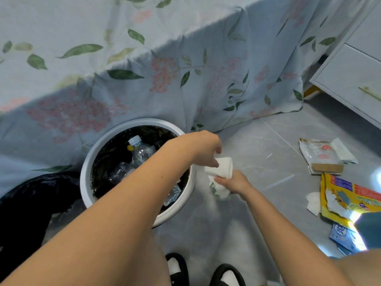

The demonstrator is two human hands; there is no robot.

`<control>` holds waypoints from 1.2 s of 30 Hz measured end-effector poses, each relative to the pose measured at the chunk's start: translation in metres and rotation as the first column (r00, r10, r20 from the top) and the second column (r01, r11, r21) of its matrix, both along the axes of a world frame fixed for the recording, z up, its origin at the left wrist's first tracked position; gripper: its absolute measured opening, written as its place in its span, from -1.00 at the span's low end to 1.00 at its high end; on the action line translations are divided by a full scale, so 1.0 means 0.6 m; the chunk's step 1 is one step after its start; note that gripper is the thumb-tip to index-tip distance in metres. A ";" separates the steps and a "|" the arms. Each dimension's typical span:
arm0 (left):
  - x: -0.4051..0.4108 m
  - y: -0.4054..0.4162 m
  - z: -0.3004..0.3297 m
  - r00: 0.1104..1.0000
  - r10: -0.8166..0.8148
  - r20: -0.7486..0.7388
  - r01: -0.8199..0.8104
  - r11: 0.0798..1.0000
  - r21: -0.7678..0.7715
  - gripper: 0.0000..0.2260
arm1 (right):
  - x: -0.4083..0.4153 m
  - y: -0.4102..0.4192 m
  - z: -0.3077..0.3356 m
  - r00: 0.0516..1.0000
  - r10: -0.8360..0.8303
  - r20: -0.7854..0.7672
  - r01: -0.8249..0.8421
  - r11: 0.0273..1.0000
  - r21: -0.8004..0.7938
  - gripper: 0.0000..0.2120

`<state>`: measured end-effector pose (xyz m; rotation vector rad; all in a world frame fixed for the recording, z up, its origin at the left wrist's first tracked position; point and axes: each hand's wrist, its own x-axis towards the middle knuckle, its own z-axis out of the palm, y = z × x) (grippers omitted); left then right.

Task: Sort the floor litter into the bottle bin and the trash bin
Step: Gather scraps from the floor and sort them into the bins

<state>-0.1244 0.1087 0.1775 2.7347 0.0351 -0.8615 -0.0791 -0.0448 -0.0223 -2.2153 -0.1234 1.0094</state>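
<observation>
I am pinching a white paper cup with my left hand fingers while my right hand is gripping crumpled tissue beside the bottle bin.

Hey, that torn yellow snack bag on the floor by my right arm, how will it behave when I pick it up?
The yellow bag will probably feel light and floppy: it lies flat, crumpled and torn open. Its glossy film may be slippery, so pinching an edge likely works best. Its ragged torn edge could rip further.
</observation>
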 end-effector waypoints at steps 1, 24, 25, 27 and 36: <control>-0.002 0.001 0.003 1.000 0.014 0.010 -0.014 1.000 0.012 -0.59 | 0.014 0.011 0.042 0.999 0.026 0.037 -0.028 0.999 0.042 -0.63; -0.214 0.099 0.132 0.409 0.897 -0.169 -0.544 0.090 -0.834 -0.81 | -0.104 0.154 0.475 0.858 0.366 0.361 -0.484 0.810 0.330 -0.48; -0.230 0.109 0.123 0.363 0.920 -0.150 -0.554 0.084 -0.829 -0.83 | -0.117 0.166 0.470 0.851 0.371 0.372 -0.496 0.801 0.336 -0.47; -0.270 0.130 0.101 0.277 0.951 -0.140 -0.573 0.047 -0.818 -0.87 | -0.138 0.185 0.458 0.849 0.379 0.369 -0.507 0.783 0.361 -0.50; -0.479 0.262 -0.037 -0.019 0.979 -0.203 -0.733 -0.152 -0.663 -0.94 | -0.150 0.205 0.395 0.746 0.544 0.386 -0.632 0.759 0.152 -0.88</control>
